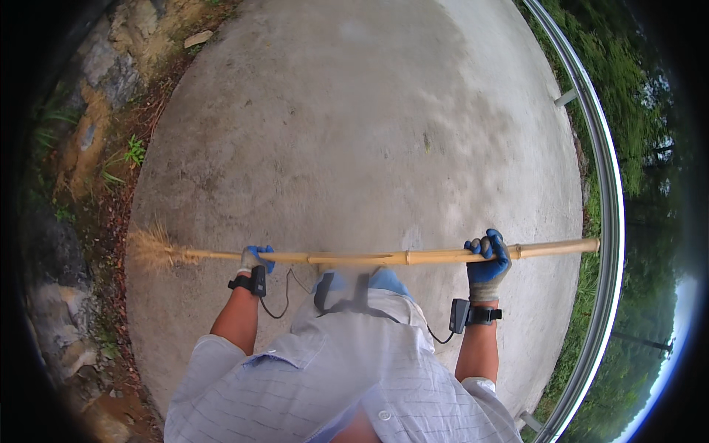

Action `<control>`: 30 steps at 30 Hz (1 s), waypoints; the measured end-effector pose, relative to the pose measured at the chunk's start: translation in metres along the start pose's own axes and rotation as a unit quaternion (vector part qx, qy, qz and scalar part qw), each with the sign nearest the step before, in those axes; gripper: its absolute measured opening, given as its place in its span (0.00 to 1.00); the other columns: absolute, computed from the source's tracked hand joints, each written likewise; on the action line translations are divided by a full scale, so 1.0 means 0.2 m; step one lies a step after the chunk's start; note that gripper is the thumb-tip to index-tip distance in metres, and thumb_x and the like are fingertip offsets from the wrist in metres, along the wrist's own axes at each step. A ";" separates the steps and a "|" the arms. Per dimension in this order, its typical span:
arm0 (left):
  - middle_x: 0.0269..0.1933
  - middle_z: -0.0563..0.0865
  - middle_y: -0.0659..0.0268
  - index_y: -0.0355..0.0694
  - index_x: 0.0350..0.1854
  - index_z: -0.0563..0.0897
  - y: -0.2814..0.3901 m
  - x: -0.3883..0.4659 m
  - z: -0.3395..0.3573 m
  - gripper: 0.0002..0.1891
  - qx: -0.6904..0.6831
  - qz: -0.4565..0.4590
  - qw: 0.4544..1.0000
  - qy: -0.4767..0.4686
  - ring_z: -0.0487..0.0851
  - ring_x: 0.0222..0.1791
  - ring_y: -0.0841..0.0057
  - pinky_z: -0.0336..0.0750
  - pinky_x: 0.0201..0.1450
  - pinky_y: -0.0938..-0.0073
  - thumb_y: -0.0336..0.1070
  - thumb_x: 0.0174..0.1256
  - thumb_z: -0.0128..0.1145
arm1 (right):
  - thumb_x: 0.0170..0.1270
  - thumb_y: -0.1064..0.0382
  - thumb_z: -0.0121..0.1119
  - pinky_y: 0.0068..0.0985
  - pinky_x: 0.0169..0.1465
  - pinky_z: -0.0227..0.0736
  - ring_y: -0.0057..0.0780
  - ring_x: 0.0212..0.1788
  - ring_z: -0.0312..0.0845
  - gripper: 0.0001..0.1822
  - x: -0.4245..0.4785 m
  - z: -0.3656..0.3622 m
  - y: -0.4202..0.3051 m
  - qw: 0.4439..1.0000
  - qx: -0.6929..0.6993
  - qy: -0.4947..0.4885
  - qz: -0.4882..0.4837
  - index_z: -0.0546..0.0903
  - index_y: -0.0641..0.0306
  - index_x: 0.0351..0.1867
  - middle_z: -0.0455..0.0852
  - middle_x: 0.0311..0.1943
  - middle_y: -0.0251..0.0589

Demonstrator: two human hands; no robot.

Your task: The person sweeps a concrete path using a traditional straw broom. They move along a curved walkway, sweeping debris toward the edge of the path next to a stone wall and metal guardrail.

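A long bamboo pole (354,258) lies level across the front of my body, with a bushy tuft of thin tan bristles or twigs (158,246) at its left end. Near that tuft, my left hand (257,259), in a blue and grey work glove, is closed around the thinner part of the pole. My right hand (488,264), gloved the same way, grips the thicker part towards the right end. Each wrist wears a black strap with a small cabled box.
Under me is a concrete road (332,138). Rocks (105,66), fallen leaves and small green plants line its left edge. A metal guardrail (611,194) curves along the right edge, with grass and trees beyond; the pole's right end appears close to it.
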State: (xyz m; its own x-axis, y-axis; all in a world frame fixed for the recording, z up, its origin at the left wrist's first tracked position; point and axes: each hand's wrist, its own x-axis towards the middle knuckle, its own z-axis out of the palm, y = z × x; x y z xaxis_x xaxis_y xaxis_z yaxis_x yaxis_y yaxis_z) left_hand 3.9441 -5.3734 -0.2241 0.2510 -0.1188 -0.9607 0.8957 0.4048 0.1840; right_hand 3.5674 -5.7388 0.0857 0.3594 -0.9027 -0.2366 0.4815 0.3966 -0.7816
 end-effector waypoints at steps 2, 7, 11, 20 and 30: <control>0.22 0.69 0.69 0.45 0.21 0.65 0.08 0.12 0.16 0.07 0.078 0.037 0.984 -0.159 0.68 0.23 0.78 0.70 0.34 0.75 0.29 0.57 0.42 | 0.62 0.58 0.47 0.33 0.40 0.64 0.27 0.25 0.64 0.14 0.02 -0.05 0.00 0.999 0.009 0.015 -0.033 0.78 0.64 0.42 0.62 0.16 0.29; 0.24 0.69 0.67 0.41 0.23 0.66 -0.15 -0.59 0.81 0.08 0.078 0.124 0.960 -0.239 0.70 0.26 0.75 0.73 0.40 0.70 0.33 0.59 0.48 | 0.64 0.56 0.47 0.31 0.38 0.63 0.24 0.21 0.59 0.15 0.15 -0.20 -0.32 0.994 0.048 0.035 -0.095 0.79 0.65 0.40 0.59 0.13 0.27; 0.25 0.69 0.67 0.41 0.25 0.64 -0.16 -0.43 0.98 0.09 -0.052 0.058 0.981 -0.180 0.71 0.27 0.73 0.75 0.44 0.67 0.33 0.60 0.49 | 0.65 0.51 0.46 0.29 0.39 0.62 0.21 0.22 0.59 0.19 0.29 -0.44 -0.42 0.991 0.089 -0.066 -0.081 0.80 0.65 0.43 0.63 0.13 0.24; 0.18 0.63 0.72 0.46 0.19 0.61 -0.52 -0.30 1.29 0.11 -0.012 0.059 0.996 -0.064 0.64 0.19 0.80 0.72 0.33 0.75 0.31 0.57 0.47 | 0.65 0.48 0.52 0.24 0.35 0.66 0.22 0.23 0.66 0.21 0.90 -0.67 -0.45 0.969 0.090 0.218 -0.068 0.77 0.66 0.43 0.69 0.18 0.29; 0.16 0.63 0.76 0.50 0.17 0.62 -0.66 -0.21 1.31 0.10 -0.031 0.050 0.996 0.064 0.67 0.19 0.81 0.73 0.33 0.80 0.31 0.53 0.44 | 0.67 0.49 0.49 0.27 0.37 0.64 0.22 0.24 0.65 0.18 1.85 -0.46 -0.59 0.996 0.052 0.069 0.011 0.75 0.63 0.45 0.66 0.19 0.27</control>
State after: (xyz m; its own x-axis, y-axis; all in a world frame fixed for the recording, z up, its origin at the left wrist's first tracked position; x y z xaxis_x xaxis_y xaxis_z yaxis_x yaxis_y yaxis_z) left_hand 3.9110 -5.6594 -0.1538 0.2848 0.0406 -0.9577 0.8431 0.4649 0.2704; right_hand 3.5713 -6.1354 0.0370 0.2614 -0.9053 -0.3347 0.5572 0.4247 -0.7135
